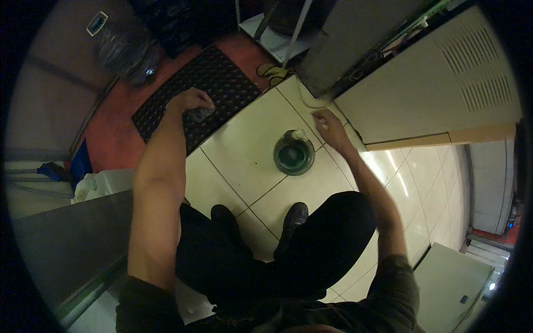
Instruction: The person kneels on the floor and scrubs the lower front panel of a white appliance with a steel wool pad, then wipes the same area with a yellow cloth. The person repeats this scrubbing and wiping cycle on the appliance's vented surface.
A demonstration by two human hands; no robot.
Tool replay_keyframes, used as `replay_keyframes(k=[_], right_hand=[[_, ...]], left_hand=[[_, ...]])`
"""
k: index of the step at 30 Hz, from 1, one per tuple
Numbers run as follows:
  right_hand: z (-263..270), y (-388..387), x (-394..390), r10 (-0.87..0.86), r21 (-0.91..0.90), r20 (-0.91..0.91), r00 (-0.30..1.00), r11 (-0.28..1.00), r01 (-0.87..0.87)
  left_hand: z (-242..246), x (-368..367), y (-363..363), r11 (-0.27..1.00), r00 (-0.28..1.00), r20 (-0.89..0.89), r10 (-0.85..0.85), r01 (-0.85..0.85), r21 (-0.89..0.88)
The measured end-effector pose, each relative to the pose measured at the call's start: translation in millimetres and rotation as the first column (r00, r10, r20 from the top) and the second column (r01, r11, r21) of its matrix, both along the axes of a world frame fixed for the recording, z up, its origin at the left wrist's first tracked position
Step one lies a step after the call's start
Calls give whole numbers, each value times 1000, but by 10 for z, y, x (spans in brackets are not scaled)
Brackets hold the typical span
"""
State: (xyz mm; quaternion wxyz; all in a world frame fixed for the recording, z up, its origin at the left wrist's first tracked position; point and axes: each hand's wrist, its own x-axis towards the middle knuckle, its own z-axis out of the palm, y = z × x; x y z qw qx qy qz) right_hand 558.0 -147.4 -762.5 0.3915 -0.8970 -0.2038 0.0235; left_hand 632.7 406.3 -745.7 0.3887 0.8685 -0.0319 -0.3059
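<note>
My left hand (192,100) is over the black perforated floor mat (225,70), its fingers curled on a greyish mesh-like scrubbing pad (200,114). My right hand (329,125) is held with bent fingers above the pale tiles, to the right of a cut-down clear plastic container (294,153). Something small and pale shows at its fingertips, too unclear to name. Greenish liquid seems to lie in the container, which stands upright on the tiled floor (233,170) in front of my shoes. Neither hand touches the container.
A large clear water bottle (125,54) lies at the upper left on the red floor. Beyond the mat stands a metal-legged rack (266,33) with a yellow-green cloth (272,74) by its leg. A vented panel (416,87) borders the right side; a whitish plastic jug (104,183) stands left.
</note>
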Motion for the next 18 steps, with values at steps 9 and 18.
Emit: replay_keyframes(k=[9, 18], right_hand=[[-390, 1880, 1861, 105, -613, 7, 994, 786, -79], [16, 1813, 1788, -57, -131, -123, 991, 991, 41]], left_hand=[[277, 88, 60, 1000, 999, 36, -15, 16, -12], [-66, 100, 214, 997, 999, 9, -38, 38, 60]])
